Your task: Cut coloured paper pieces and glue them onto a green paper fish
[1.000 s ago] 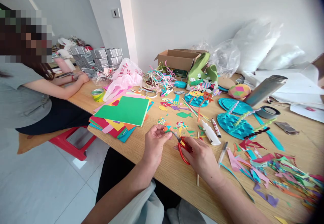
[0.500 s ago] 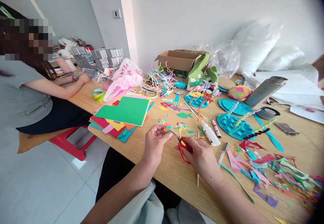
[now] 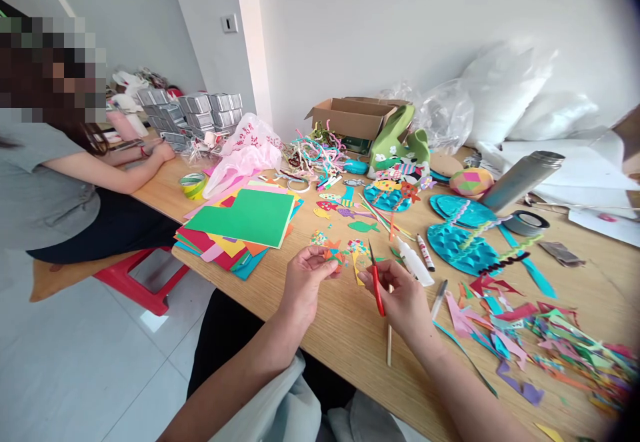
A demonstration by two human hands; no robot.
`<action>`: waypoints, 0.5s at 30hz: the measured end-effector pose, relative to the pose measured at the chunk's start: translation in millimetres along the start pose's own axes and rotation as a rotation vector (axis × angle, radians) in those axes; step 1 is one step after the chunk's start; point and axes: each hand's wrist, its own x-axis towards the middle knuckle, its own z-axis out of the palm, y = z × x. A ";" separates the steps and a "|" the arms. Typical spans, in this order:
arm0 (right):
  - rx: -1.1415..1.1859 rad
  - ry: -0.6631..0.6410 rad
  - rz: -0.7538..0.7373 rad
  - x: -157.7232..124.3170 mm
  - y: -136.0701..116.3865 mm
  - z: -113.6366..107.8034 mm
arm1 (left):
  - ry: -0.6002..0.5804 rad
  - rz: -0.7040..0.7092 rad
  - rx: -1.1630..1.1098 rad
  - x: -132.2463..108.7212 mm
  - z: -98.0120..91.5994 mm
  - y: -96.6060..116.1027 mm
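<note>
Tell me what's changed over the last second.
The right hand has drawn the scissors rightward, away from the orange paper piece, and turned their blades away from the person. Nothing was let go: the left hand still pinches the paper. The glue bottle and paper stack stayed put.

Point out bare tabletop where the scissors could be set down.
Bare wood lies between the left hand and the pale stick, and another patch between that hand and the paper stack. Coloured scraps crowd the near right.
</note>
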 end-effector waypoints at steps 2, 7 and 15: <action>0.100 -0.024 0.040 1.4 0.3 0.8 | -0.003 -0.010 0.022 -0.6 0.1 -1.0; 0.256 -0.062 0.065 0.5 3.8 3.6 | -0.006 -0.023 0.048 -1.7 1.1 -5.0; 0.293 -0.035 0.102 1.1 5.4 4.6 | 0.000 -0.029 0.105 0.8 -0.2 -12.6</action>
